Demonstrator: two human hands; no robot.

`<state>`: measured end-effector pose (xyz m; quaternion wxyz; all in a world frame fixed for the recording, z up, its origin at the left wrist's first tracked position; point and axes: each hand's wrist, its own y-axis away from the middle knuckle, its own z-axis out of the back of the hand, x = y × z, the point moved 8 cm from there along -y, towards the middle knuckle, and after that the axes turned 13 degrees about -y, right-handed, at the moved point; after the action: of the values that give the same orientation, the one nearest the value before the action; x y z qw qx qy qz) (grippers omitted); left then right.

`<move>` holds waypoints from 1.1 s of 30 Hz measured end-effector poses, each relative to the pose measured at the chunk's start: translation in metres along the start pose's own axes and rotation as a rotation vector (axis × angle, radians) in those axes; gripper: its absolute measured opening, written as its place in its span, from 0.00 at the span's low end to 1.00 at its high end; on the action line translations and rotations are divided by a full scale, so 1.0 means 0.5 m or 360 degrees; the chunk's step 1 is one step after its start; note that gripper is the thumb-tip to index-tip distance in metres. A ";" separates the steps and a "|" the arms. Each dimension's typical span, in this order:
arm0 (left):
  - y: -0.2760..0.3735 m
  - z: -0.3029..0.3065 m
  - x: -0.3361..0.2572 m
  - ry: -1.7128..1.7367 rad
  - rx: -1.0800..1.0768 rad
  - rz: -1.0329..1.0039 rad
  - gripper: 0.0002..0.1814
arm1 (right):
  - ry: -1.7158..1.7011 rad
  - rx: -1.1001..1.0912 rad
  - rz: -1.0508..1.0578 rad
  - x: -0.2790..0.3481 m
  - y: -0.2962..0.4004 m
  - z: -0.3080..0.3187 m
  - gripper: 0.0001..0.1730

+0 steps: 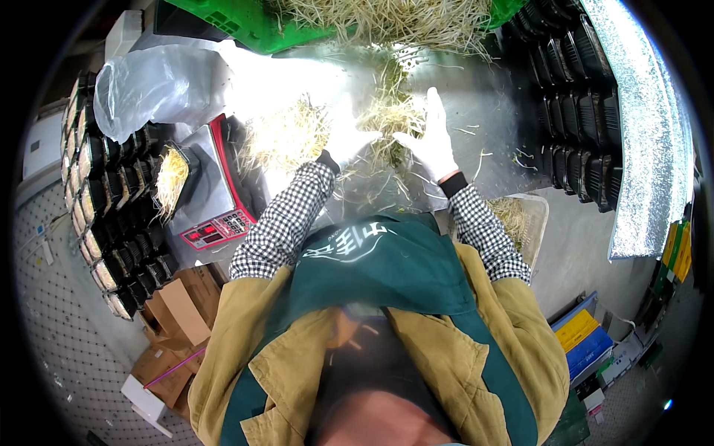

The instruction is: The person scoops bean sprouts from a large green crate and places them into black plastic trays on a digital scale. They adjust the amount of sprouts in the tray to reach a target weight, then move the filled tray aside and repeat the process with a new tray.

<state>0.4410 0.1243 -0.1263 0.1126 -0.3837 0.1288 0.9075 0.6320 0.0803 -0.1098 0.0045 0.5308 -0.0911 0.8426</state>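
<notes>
My left hand [348,136], in a white glove, is at the left side of a small pile of sprouts [393,120] on the metal table [474,122]. On the pile's right side is my right hand [432,136], gloved too, its fingers pointing up and away from me. The thumbs point towards each other over the near part of the pile, with a gap between them. Glare washes out much of the left hand. Another heap of sprouts [287,136] lies left of it. A black plastic tray filled with sprouts [175,178] rests tilted on the red-edged digital scale [215,184].
Sprouts fill a green crate [240,22] at the far edge. Filled black trays [106,195] are stacked at left, beside a clear plastic bag [162,83]. More black trays [580,117] stand at right. A pale basket [532,223] holds sprouts near my right forearm. Cardboard boxes [178,318] lie lower left.
</notes>
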 end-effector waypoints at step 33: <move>0.041 -0.071 -0.018 -0.0181 -0.0006 -0.0505 0.35 | -0.0013 0.0463 0.0120 0.009 0.020 -0.019 0.39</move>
<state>0.4645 0.0925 -0.1403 0.2608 -0.3476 0.0584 0.8988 0.6206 0.0714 -0.1111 -0.1045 0.5254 0.0120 0.8443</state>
